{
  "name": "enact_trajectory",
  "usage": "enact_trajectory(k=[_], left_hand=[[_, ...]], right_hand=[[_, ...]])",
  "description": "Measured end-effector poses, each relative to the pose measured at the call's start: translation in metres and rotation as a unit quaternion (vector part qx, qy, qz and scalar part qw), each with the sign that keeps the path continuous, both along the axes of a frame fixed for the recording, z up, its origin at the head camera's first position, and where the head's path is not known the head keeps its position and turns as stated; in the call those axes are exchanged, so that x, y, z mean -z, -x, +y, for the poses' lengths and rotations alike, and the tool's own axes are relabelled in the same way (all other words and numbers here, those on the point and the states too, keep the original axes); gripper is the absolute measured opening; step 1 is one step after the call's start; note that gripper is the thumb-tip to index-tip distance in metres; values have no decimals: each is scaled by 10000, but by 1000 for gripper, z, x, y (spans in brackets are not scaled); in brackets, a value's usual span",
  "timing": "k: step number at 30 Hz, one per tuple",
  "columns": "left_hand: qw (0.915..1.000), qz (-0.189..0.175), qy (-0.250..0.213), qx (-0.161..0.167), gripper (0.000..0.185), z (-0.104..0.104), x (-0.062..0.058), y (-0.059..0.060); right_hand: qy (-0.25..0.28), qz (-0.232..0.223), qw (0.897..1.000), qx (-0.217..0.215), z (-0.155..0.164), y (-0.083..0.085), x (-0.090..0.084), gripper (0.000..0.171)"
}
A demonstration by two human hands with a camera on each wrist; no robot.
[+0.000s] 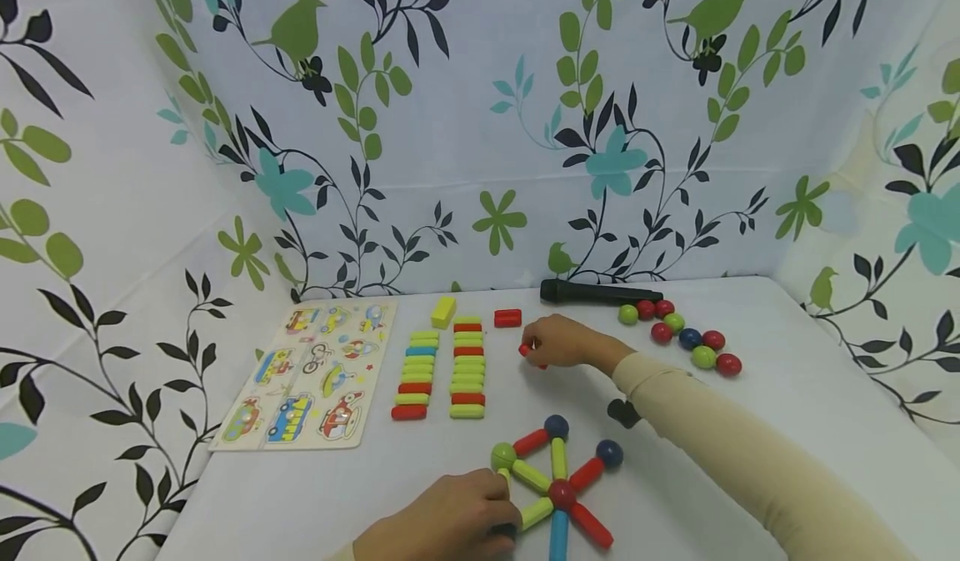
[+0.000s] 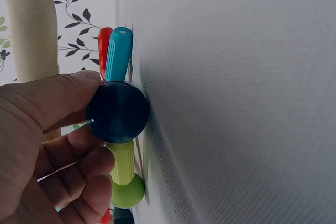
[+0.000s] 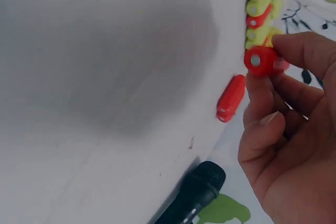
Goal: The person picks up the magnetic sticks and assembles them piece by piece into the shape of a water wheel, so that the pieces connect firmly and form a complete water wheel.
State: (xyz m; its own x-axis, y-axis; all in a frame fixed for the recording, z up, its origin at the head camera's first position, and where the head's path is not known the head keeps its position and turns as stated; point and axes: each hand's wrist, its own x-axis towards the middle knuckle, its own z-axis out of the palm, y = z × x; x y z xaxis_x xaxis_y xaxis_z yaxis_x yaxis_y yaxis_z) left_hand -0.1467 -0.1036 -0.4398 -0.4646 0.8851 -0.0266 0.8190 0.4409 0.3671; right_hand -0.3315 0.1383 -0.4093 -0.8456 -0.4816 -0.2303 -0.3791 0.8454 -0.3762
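Note:
My left hand pinches a dark blue ball between thumb and fingers at the near left of a flat ball-and-stick model. A red centre ball joins its sticks, which spread like spokes. On its outer side are a green ball, a dark blue ball at the top and another at the right. A light blue stick points towards me. Farther back, my right hand holds a red stick by thumb and fingertips, its round end showing in the right wrist view.
Two columns of coloured sticks lie left of my right hand. Behind are a yellow block, a red piece and a black microphone. Loose balls lie at right, a picture puzzle board at left. Beneath the right forearm is a small black object.

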Motion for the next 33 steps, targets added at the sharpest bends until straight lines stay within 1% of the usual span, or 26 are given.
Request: enact_trajectory(k=[3, 5, 10, 14, 17, 21, 23, 29, 33], left_hand=[[9999, -86, 21, -50, 25, 0, -1, 0], [9999, -77, 33, -64, 24, -1, -1, 0], [10000, 28, 35, -61, 24, -3, 0, -1], [10000, -22, 4, -80, 24, -4, -1, -2], [9999, -56, -51, -67, 24, -2, -2, -1], [9999, 89, -122, 23, 22, -1, -2, 1], [9998, 152, -117, 53, 21, -1, -2, 2], [10000, 62, -13, 15, 22, 1, 0, 2], [10000, 98, -9, 13, 23, 1, 1, 1]], right_hand=[[211, -239, 9994, -138, 15, -21, -6, 19], [281, -337, 9989, -187, 25, -35, -7, 16], [368, -505, 9973, -392, 38, -65, -2, 12], [252, -499, 9970, -540, 44, -82, 3, 9], [82, -517, 9975, -475, 47, -89, 5, 8], [-125, -624, 9971, -426, 47, -94, 6, 9], [-194, -653, 9966, -468, 47, -96, 6, 9], [-228, -678, 9961, -522, 45, -99, 9, 9], [-133, -723, 9959, -535, 47, -100, 11, 10]])
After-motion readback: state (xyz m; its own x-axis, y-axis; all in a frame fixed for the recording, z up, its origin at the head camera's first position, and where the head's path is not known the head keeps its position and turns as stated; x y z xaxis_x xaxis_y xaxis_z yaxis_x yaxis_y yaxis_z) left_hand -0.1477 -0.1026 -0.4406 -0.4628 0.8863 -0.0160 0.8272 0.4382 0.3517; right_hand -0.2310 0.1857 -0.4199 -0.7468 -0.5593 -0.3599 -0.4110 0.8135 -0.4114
